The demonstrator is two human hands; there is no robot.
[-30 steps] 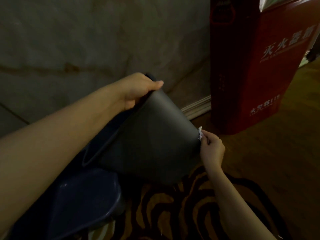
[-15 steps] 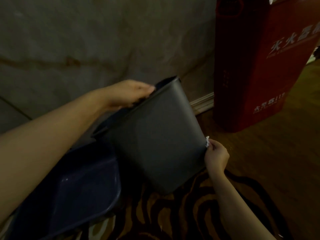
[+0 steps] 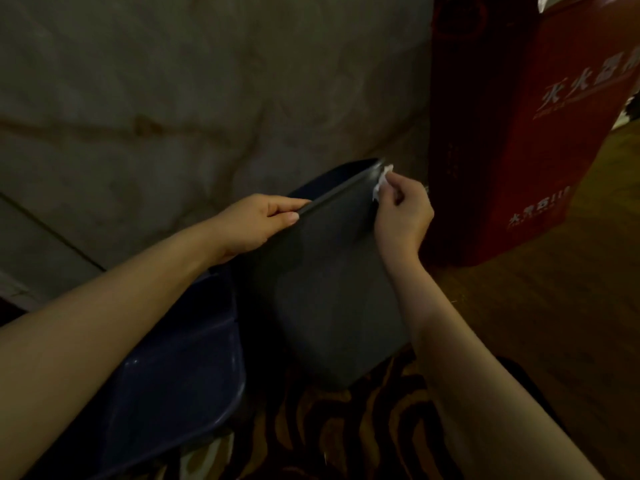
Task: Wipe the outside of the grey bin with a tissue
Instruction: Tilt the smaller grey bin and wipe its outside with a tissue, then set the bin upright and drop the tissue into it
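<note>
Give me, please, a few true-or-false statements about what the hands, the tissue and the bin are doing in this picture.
1. The left hand grips the rim of the grey bin. True.
2. The right hand presses the tissue against the bin's bottom edge. False: the tissue is at the top corner, by the rim.
3. A red box stands to the right of the bin. True.
4. The bin lies flat on its side. False: it is held tilted, opening facing up and away.
</note>
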